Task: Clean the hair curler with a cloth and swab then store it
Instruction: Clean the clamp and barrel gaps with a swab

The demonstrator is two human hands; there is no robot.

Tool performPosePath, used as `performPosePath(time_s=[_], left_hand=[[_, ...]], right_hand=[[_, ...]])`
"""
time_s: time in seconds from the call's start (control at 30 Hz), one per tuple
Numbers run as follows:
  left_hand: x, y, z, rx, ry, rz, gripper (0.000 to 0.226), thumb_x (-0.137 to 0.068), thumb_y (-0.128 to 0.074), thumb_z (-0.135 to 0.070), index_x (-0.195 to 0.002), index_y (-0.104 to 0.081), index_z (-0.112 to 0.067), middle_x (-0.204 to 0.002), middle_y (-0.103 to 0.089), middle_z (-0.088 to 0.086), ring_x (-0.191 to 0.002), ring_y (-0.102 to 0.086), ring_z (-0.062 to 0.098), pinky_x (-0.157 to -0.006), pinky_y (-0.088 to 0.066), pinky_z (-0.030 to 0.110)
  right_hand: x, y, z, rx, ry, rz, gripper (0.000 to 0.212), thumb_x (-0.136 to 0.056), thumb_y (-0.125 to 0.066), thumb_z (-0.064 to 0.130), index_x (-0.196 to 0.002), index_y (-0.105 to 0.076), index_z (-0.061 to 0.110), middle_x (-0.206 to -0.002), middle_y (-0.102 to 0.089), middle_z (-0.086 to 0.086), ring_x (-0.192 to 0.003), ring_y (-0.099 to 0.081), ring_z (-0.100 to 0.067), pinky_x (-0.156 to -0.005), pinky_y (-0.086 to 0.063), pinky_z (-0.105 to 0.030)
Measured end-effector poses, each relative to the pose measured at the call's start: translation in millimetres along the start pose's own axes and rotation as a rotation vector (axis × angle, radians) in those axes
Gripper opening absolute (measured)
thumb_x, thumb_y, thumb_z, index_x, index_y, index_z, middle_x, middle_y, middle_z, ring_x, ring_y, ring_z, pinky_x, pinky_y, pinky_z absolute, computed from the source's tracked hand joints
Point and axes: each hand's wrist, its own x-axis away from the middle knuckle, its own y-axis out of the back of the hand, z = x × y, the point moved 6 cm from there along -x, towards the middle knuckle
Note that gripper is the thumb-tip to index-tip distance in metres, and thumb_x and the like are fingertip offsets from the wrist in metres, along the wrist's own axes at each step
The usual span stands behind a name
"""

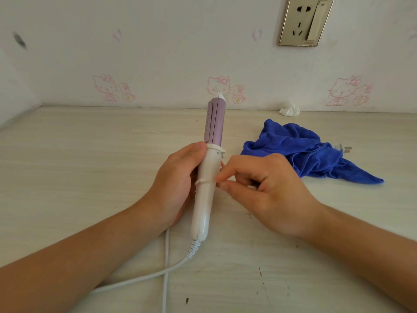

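Observation:
A hair curler (208, 177) with a white handle and a lilac barrel stands tilted above the table, tip pointing away from me. My left hand (178, 179) grips its white handle from the left. My right hand (264, 190) pinches a thin white cotton swab (204, 182) between thumb and forefinger. The swab lies across the handle's middle. A crumpled blue cloth (309, 152) lies on the table to the right, apart from both hands.
The curler's white cord (167, 267) trails toward me over the pale wooden table (79, 166); its plug (344, 149) pokes out behind the cloth. A wad of white tissue (290, 109) sits by the wall. A wall socket (304, 21) is at the upper right.

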Motion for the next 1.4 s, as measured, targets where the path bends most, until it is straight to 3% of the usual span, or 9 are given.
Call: performPosePath(time_s=[0.2,0.3,0.43,0.67,0.8,0.93,1.03,1.17,1.4], left_hand=[[3,0,-4,0.002,-0.022,-0.009,0.047,-0.099,-0.05,-0.04,-0.107,-0.067,0.003,-0.087,-0.071,0.014,-0.065,-0.062,0.023,-0.057,-0.054,0.032],[2,3,-5,-0.007,-0.054,-0.051,0.041,-0.106,-0.045,-0.034,-0.107,-0.067,0.0,-0.088,-0.072,0.013,-0.063,-0.062,0.022,-0.055,-0.052,0.031],[-1,10,-7,-0.076,-0.09,-0.106,0.042,-0.097,-0.047,-0.041,-0.102,-0.07,-0.007,-0.089,-0.074,0.01,-0.062,-0.063,0.02,-0.054,-0.049,0.028],[-7,18,-5,-0.003,-0.076,-0.127,0.042,-0.106,-0.042,-0.038,-0.105,-0.069,-0.005,-0.089,-0.074,0.011,-0.063,-0.065,0.02,-0.054,-0.049,0.028],[-6,17,-6,-0.029,-0.089,-0.119,0.042,-0.108,-0.04,-0.036,-0.102,-0.069,-0.007,-0.088,-0.074,0.009,-0.062,-0.065,0.019,-0.053,-0.049,0.027],[-6,18,-6,0.0,-0.083,-0.121,0.042,-0.109,-0.039,-0.035,-0.102,-0.069,-0.007,-0.088,-0.074,0.011,-0.063,-0.065,0.02,-0.054,-0.049,0.028],[-6,17,-7,-0.014,-0.089,-0.127,0.041,-0.11,-0.038,-0.033,-0.102,-0.068,-0.006,-0.088,-0.074,0.011,-0.062,-0.065,0.02,-0.053,-0.049,0.026],[-6,17,-7,-0.005,-0.089,-0.133,0.042,-0.111,-0.036,-0.03,-0.105,-0.067,-0.002,-0.088,-0.073,0.012,-0.062,-0.064,0.02,-0.053,-0.049,0.027],[-5,17,-9,-0.008,-0.084,-0.139,0.042,-0.112,-0.035,-0.029,-0.104,-0.067,-0.003,-0.089,-0.073,0.012,-0.063,-0.064,0.021,-0.054,-0.05,0.027]], right_hand=[[6,-18,10,-0.007,0.027,0.187,0.013,-0.09,-0.072,0.001,-0.091,-0.075,0.014,-0.052,-0.037,-0.001,-0.048,-0.036,-0.016,-0.05,-0.035,-0.022],[9,-21,7,-0.022,-0.003,0.194,0.012,-0.09,-0.072,0.0,-0.089,-0.074,0.012,-0.053,-0.033,0.005,-0.047,-0.032,-0.009,-0.052,-0.031,-0.015],[17,-37,11,0.017,0.025,0.353,0.015,-0.089,-0.071,0.004,-0.09,-0.073,0.018,-0.053,-0.035,0.004,-0.048,-0.036,-0.013,-0.054,-0.029,-0.012],[12,-27,4,-0.042,-0.004,0.165,0.012,-0.091,-0.071,0.004,-0.089,-0.073,0.015,-0.052,-0.034,0.005,-0.048,-0.03,-0.008,-0.052,-0.028,-0.013],[14,-35,8,-0.004,0.025,0.276,0.014,-0.09,-0.071,0.006,-0.089,-0.073,0.019,-0.053,-0.034,0.006,-0.048,-0.032,-0.008,-0.054,-0.028,-0.01],[11,-25,1,-0.055,-0.016,0.176,0.009,-0.092,-0.07,0.01,-0.089,-0.073,0.018,-0.052,-0.034,0.006,-0.047,-0.031,-0.006,-0.052,-0.029,-0.013],[12,-30,5,-0.032,0.013,0.242,0.011,-0.091,-0.07,0.008,-0.089,-0.073,0.019,-0.053,-0.035,0.0,-0.047,-0.031,-0.007,-0.053,-0.029,-0.013],[11,-27,1,-0.043,-0.005,0.216,0.008,-0.09,-0.07,0.008,-0.088,-0.073,0.015,-0.053,-0.034,0.007,-0.046,-0.031,-0.007,-0.053,-0.029,-0.012],[11,-28,0,-0.057,-0.013,0.242,0.007,-0.091,-0.07,0.008,-0.088,-0.072,0.014,-0.053,-0.034,0.001,-0.047,-0.031,-0.007,-0.053,-0.03,-0.013]])
